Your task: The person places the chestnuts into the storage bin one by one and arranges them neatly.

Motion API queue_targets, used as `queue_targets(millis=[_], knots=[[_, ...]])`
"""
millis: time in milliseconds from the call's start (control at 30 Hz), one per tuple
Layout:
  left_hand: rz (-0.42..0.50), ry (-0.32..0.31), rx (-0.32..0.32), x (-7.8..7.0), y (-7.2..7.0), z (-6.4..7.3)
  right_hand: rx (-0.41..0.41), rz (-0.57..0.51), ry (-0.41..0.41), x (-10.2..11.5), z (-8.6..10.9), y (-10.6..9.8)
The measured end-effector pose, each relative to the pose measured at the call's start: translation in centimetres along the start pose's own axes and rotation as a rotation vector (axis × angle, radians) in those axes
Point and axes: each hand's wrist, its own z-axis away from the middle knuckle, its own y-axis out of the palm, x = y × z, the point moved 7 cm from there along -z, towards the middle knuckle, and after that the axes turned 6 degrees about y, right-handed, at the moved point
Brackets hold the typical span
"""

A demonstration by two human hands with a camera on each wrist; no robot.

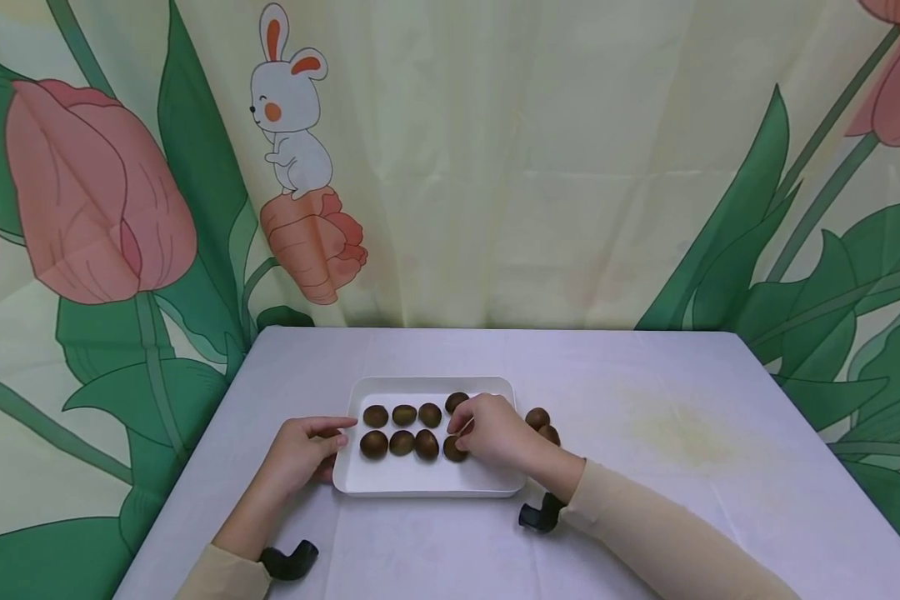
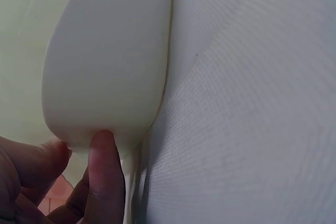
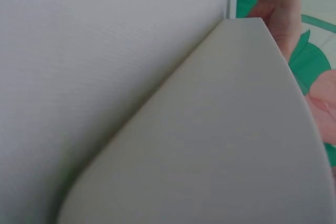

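Note:
A white rectangular tray lies on the table and holds two rows of brown, glossy chestnuts. At its left end my left hand holds the edge; in the left wrist view one finger lies against the outer wall and another reaches the rim. My right hand is over the right part of the tray, thumb and fingertips pinching a chestnut in the near row. Another chestnut sits just behind those fingers. The right wrist view shows the tray's outer wall, not the right fingertips.
Right of the tray, partly behind my right wrist, more chestnuts lie on the white cloth. A printed curtain hangs behind the table's far edge. Black wrist devices are strapped at both wrists.

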Motion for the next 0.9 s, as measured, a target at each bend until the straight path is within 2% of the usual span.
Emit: queue_targets(millis=[333,533,667,900], knots=[[-0.005,-0.006,0.001,0.0,0.0,0.0,-0.032,-0.143,0.054,-0.7,0.2,-3.6],[0.003,-0.013,0.004,0.0,0.1,0.0,-0.046,-0.207,0.109,-2.0,0.7,-6.0],[0.001,-0.007,0.006,-0.2,0.1,0.0,-0.063,-0.220,0.139,-3.3,0.9,-7.3],[-0.014,-0.005,0.004,-0.3,0.1,0.1,-0.083,-0.175,0.182,-5.9,1.4,-9.2]])
